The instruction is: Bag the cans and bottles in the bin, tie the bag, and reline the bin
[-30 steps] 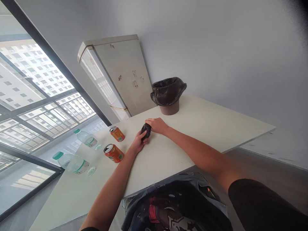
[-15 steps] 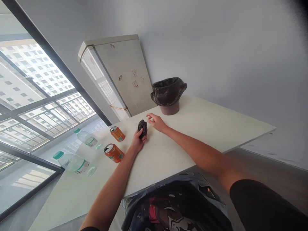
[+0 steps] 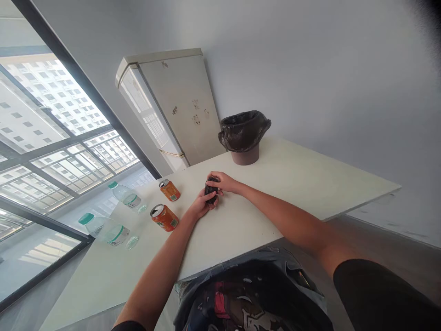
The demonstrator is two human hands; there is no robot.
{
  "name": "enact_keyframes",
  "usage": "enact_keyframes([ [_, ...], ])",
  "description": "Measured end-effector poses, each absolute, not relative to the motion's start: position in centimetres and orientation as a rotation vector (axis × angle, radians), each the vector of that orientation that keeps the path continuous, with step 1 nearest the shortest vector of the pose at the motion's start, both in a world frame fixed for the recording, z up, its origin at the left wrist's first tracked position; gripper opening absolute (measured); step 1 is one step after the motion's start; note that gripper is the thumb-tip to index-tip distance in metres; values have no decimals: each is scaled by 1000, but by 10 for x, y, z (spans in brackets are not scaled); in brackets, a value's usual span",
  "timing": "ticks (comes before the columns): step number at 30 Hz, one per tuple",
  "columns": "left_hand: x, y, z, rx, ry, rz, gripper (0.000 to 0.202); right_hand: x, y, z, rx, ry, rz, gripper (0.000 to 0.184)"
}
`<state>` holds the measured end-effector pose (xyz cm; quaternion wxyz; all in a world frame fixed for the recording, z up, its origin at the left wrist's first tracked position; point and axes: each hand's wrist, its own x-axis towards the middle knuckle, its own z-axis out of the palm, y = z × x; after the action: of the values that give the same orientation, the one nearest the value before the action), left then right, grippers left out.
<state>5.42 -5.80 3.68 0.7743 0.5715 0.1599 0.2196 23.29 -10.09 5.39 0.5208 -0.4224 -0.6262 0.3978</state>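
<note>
Over the white table, my left hand is closed around a bunched-up black plastic bag from below and the left. My right hand grips the same bag from above, its fingers curled over the top end. Part of the bag is hidden by the fingers of both hands. To the left of my left hand stand two orange drink cans, a nearer one and a farther one. Both show their opened tops.
Two clear bottles with green caps, one nearer and one farther, stand left of the cans. A brown bin with a black liner sits at the table's far edge. Behind is a white refrigerator. The white table extends rightward.
My right hand has come down and left onto the black bag and now grips it. My left hand has shifted slightly right with the bag.
</note>
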Motion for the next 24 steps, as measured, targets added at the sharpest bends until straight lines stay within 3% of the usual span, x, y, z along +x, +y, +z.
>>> enact_keyframes([
  [5,53,-61,40,1232,355,420,35,234,-100,54,-1102,-1580,910,43],
  [12,59,-57,28,1249,396,433,56,233,-93,49,-1164,-1649,716,39],
  [24,62,-53,15,1244,435,466,65,224,-92,40,-1248,-1708,511,41],
])
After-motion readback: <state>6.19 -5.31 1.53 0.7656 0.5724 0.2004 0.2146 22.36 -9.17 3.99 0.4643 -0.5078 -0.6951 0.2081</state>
